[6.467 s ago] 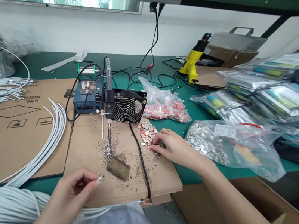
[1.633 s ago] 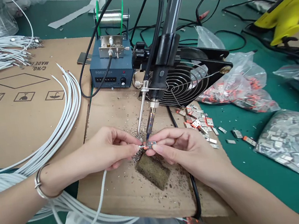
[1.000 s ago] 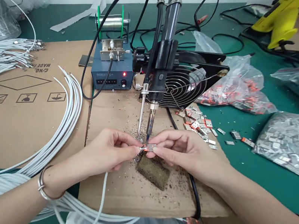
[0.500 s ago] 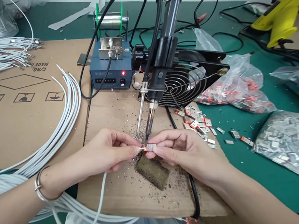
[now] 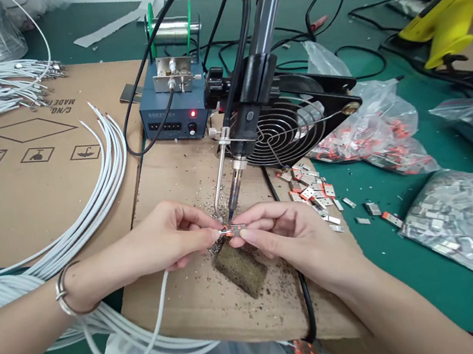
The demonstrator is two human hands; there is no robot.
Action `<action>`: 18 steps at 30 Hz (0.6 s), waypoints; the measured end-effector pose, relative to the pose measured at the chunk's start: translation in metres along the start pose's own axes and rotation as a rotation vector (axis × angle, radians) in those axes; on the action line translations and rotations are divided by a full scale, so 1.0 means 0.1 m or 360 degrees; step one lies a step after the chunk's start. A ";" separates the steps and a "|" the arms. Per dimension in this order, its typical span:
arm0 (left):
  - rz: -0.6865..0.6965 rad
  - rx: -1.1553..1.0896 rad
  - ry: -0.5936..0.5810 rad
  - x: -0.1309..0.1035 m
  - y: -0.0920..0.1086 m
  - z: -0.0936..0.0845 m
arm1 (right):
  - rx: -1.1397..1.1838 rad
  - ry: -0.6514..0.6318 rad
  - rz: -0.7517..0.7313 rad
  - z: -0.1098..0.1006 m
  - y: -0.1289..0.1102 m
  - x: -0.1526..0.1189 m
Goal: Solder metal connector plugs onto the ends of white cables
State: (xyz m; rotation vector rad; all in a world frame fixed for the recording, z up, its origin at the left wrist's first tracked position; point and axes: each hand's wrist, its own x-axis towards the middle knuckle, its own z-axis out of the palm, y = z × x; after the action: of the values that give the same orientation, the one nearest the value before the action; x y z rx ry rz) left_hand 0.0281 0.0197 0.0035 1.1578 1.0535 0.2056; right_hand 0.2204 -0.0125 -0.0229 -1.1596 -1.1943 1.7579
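My left hand pinches the end of a white cable, whose stripped wires point right. Between thumb and fingers, my right hand holds a small USB connector, metal with orange plastic. The cable end meets the connector's orange rear; whether they are joined I cannot tell. Just above them is the tip of a stand-mounted soldering iron, with a thin metal solder feed tube beside it. Below my fingers lies a dirty brown sponge.
A blue solder feeder carries a solder spool. A black fan stands behind the iron. Loose USB connectors lie to the right, near a bag of metal parts. White cables curve across the cardboard at left.
The connector has tilted slightly in my right fingers and sits a little higher, near the iron tip. My left hand keeps its pinch on the cable. The view has shifted slightly.
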 end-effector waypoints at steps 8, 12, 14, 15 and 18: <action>0.0005 0.0008 -0.0003 0.00 -0.01 0.00 | 0.0025 -0.0027 -0.0025 -0.01 0.01 0.03; -0.0018 0.0015 0.0003 0.01 -0.02 0.00 | 0.0045 -0.0010 -0.0019 0.00 0.01 0.02; -0.0018 0.0009 -0.0008 0.01 -0.01 -0.01 | 0.0054 -0.0014 -0.0013 0.00 0.01 0.02; -0.0017 0.0003 -0.0010 0.01 -0.01 -0.01 | 0.0062 -0.0014 -0.0010 0.01 0.01 0.03; -0.0012 -0.0033 -0.0010 0.00 -0.01 -0.02 | 0.0080 0.0008 0.0014 0.01 0.01 0.03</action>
State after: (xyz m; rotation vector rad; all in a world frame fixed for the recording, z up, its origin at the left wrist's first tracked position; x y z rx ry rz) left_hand 0.0268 0.0205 0.0022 1.1351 1.0477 0.2063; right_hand 0.2186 -0.0102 -0.0242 -1.1406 -1.1376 1.7803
